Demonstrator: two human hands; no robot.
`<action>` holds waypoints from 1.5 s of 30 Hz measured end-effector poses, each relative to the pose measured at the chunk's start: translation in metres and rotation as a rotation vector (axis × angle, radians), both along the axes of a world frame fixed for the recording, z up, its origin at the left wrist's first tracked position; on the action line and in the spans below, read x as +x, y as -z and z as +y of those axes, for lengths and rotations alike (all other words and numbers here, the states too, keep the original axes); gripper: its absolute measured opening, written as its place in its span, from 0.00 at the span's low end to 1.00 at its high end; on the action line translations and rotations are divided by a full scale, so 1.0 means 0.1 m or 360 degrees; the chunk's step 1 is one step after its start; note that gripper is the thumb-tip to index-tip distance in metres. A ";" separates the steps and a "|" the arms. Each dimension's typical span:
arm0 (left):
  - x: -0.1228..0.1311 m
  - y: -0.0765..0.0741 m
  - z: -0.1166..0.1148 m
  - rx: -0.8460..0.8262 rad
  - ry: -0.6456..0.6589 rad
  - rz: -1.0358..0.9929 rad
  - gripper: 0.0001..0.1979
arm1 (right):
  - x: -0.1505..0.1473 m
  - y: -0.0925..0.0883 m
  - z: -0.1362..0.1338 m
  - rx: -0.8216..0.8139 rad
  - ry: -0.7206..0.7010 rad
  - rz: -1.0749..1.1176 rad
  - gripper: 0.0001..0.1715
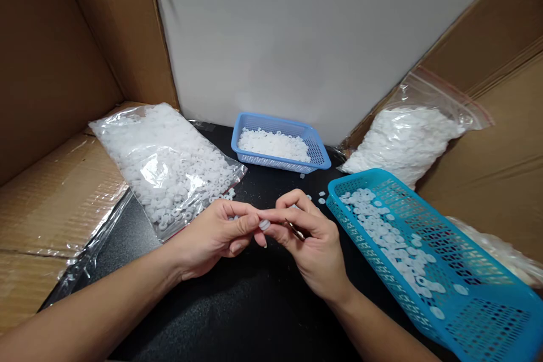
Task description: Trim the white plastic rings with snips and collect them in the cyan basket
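Observation:
Over the black table, my left hand (227, 230) and my right hand (313, 235) meet at the fingertips. A small round white plastic piece (264, 224) sits between the left thumb and fingers, and the right fingertips touch it too. A short, shiny brass-coloured metal tool (296, 230) lies in the closed fingers of my right hand; its kind is mostly hidden. Close to the left hand is a clear bag of white plastic rings (169, 169). The turquoise basket (352, 226) stands just right of my right hand, with loose round white pieces (388, 237) inside.
Behind the hands stands a blue basket (275, 165) holding many small white rings (274, 144). Another zip bag of white pieces (403, 138) leans at the back right. Cardboard walls (97, 17) and a white panel (305, 28) enclose the black tabletop (237, 305).

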State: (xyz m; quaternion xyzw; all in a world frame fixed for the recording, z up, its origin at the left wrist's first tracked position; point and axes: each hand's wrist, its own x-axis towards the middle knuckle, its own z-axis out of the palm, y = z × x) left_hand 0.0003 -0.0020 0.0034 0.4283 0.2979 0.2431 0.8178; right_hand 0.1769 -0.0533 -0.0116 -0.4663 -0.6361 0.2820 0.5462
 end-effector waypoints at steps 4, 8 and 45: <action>0.01 -0.01 0.03 0.0082 -0.0073 -0.0037 0.18 | 0.03 -0.01 0.00 0.0022 0.0041 -0.0006 0.11; 0.02 -0.03 0.02 0.0094 -0.0150 -0.0127 0.13 | 0.06 -0.05 -0.01 0.0103 0.0068 -0.0121 0.20; -0.04 0.01 -0.02 0.0357 -0.0328 -0.0064 0.09 | 0.10 -0.09 -0.09 0.0864 0.0315 -0.1118 0.29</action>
